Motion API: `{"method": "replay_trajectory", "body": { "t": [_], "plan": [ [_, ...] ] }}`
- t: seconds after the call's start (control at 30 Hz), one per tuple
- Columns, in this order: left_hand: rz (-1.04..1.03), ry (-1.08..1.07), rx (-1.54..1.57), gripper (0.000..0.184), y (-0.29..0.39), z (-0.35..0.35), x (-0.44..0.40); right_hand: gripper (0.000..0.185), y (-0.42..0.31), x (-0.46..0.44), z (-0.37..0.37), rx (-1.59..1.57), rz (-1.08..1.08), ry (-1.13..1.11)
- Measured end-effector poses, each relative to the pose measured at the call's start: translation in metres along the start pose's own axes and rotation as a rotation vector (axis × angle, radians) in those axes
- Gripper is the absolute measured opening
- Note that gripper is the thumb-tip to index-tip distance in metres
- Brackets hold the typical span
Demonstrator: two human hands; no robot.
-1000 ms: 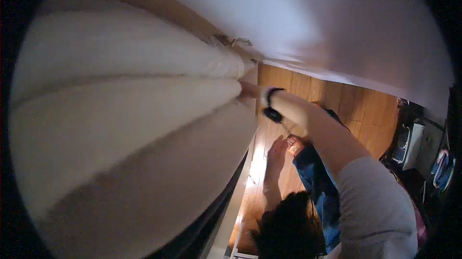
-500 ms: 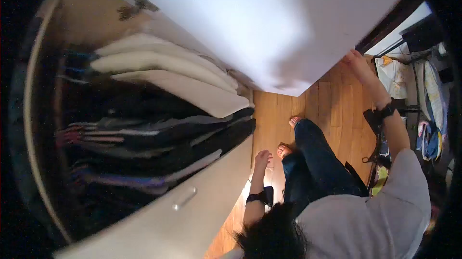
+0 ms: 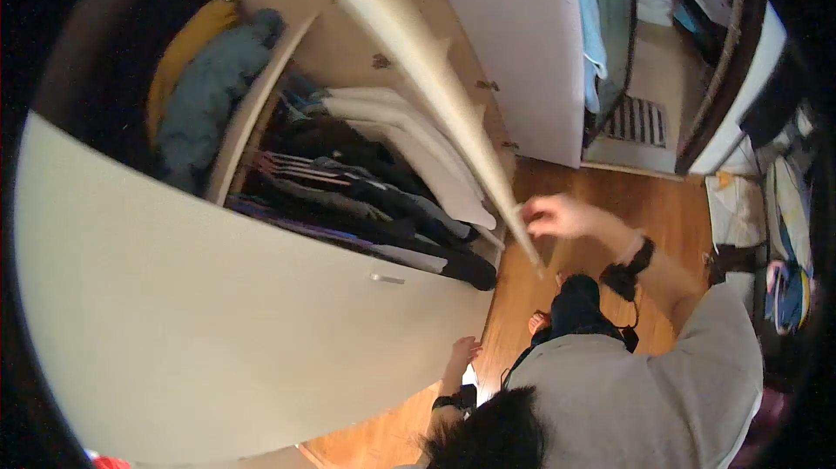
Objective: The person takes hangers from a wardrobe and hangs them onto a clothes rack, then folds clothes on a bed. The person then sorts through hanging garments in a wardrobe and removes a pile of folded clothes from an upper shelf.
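Observation:
My right hand (image 3: 557, 216) is at the outer edge of a narrow-looking, half-open wardrobe door (image 3: 444, 103), its fingers curled against that edge and slightly blurred. Lower down, my left hand (image 3: 466, 350) hangs with fingers loosely apart beside the other white door (image 3: 218, 321), which carries a small handle (image 3: 387, 278); it holds nothing. Between the doors, the wardrobe shows white garments (image 3: 418, 134) and dark garments (image 3: 348, 182) on hangers. Both wrists wear black bands.
Folded clothes, one of them blue-grey (image 3: 213, 90), lie in the wardrobe's upper compartment. Beyond the doors is a doorway with a striped mat (image 3: 636, 121). A rack with hanging cloths (image 3: 788, 208) stands at the right. My feet are on the wooden floor (image 3: 627, 182).
The right-hand door has swung partway toward closing, and my right hand has moved left with it. More of the wardrobe and the doorway now show. My left hand appears lower in view.

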State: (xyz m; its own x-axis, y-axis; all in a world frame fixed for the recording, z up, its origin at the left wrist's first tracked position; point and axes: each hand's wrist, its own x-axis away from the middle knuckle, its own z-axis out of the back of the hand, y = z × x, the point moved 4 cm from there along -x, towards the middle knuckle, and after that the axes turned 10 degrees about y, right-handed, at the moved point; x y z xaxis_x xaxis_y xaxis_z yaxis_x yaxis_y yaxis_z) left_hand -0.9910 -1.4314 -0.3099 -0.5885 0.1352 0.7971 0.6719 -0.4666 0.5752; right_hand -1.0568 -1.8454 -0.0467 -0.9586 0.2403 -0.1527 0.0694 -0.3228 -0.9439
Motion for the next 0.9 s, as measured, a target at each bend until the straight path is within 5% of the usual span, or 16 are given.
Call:
{"method": "replay_trajectory", "body": {
  "t": [0.17, 0.37, 0.57, 0.67, 0.9],
  "plan": [
    [-0.137, 0.147, 0.072, 0.032, 0.026, 0.020, 0.029, 0.029, -0.041, -0.076, -0.117, 0.281, 0.096, -0.223],
    [-0.434, 0.219, 0.299, 0.032, 0.098, 0.020, 0.075, 0.021, -0.043, -0.139, -0.186, 0.254, 0.429, -0.140],
    [-1.069, 0.628, 0.369, 0.048, 0.208, -0.002, 0.128, 0.022, -0.034, -0.134, -0.185, 0.270, 0.389, -0.194],
    [-0.886, 0.611, 0.385, 0.045, 0.241, -0.024, 0.126, 0.034, -0.025, -0.123, -0.162, 0.182, 0.380, -0.347],
    [-0.904, 0.799, 0.468, 0.038, 0.243, -0.024, 0.088, 0.056, 0.029, -0.139, -0.083, 0.026, 0.367, -0.438]
  ]
}}
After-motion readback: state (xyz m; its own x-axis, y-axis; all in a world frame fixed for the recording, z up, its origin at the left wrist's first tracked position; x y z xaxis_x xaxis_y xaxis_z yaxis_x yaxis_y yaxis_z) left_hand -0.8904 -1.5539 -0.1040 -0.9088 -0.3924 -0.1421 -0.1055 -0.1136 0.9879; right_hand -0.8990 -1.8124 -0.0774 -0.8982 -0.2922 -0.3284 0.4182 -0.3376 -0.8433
